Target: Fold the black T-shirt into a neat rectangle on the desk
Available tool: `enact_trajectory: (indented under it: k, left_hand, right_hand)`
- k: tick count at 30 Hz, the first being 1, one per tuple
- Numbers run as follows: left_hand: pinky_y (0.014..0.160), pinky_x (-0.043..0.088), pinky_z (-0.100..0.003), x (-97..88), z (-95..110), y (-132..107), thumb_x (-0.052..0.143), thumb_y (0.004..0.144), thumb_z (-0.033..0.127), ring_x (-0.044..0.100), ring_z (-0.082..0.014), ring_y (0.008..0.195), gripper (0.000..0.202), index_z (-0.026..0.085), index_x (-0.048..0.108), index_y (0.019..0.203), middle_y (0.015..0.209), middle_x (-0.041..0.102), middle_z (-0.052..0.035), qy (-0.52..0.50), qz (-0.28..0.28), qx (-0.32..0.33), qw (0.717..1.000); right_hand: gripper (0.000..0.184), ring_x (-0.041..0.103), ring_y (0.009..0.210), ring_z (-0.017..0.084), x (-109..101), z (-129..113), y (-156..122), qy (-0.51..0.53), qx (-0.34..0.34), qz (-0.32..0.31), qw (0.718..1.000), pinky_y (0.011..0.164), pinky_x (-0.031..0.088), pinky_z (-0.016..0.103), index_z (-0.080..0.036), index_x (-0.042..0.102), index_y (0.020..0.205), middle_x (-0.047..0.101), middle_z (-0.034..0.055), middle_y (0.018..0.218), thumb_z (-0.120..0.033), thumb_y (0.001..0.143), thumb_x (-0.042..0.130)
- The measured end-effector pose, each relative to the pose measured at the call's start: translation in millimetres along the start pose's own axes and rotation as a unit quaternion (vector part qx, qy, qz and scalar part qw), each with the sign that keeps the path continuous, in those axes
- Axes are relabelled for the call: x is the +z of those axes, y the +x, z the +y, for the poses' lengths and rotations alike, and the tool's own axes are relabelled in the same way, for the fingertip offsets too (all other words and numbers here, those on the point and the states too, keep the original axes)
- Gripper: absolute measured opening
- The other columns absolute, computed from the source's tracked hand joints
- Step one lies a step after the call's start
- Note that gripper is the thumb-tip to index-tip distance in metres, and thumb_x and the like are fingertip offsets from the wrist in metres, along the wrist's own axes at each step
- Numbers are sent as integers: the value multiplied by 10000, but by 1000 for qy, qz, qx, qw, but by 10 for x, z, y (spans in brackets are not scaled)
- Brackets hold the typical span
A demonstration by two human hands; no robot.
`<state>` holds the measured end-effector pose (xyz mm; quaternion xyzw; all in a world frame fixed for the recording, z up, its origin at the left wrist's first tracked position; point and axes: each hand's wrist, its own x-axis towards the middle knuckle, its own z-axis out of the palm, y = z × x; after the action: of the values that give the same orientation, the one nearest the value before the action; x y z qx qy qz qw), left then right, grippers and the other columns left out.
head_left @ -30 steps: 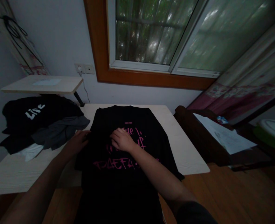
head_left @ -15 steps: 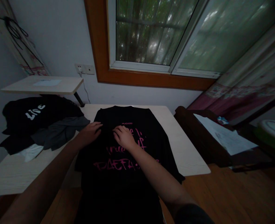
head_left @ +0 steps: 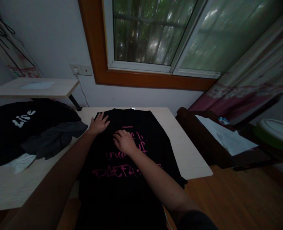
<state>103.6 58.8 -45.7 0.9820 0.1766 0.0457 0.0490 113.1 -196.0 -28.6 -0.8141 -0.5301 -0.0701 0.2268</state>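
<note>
A black T-shirt (head_left: pixel 131 166) with pink lettering lies spread on the pale wooden table (head_left: pixel 189 153), its lower part hanging over the near edge. My left hand (head_left: pixel 98 124) lies flat with fingers spread on the shirt's upper left part, near the shoulder. My right hand (head_left: pixel 123 142) rests palm down on the middle of the shirt, over the pink print, fingers loosely stretched. Neither hand holds anything.
A heap of dark clothes (head_left: pixel 31 127), one with white lettering, lies on the table's left. A small shelf (head_left: pixel 35 88) juts from the wall behind it. To the right stands a dark wooden piece (head_left: pixel 203 140) with papers (head_left: pixel 225 139) on it. A window (head_left: pixel 151 35) is ahead.
My left hand has slid from the shirt's left edge up and right onto its upper left part and has spread flat. My right hand has barely moved. The view has shifted slightly.
</note>
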Motion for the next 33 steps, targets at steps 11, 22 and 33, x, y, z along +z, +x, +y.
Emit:
enact_trajectory:
  k: [11,22,33]
  left_hand:
    - [1223,267,-552,-35,-67,-180,304,1030,454,322,-307,1512,584,233,411,1560,1675,295,-110,-47,121,-12,991]
    - [1076,413,-469,-315,-473,-816,510,920,474,600,-344,1192,611,153,475,1438,1215,656,-167,-44,22,-111,993]
    - [817,512,-319,-405,-468,-784,586,878,364,706,-262,1019,603,210,436,1441,1160,720,-109,-139,-88,-102,981]
  right_hand:
    - [262,568,1161,231,-78,173,-32,52,15,17,998,1014,453,400,-249,699,1230,675,65,1237,-295,1023,544]
    - [278,538,1190,300,-740,1392,-458,-61,214,91,971,1063,435,471,-216,745,1153,607,121,1308,-275,955,559]
    - [417,658,1013,255,-923,2072,-928,-36,383,50,922,934,492,370,-227,666,1303,657,126,1149,-315,899,614]
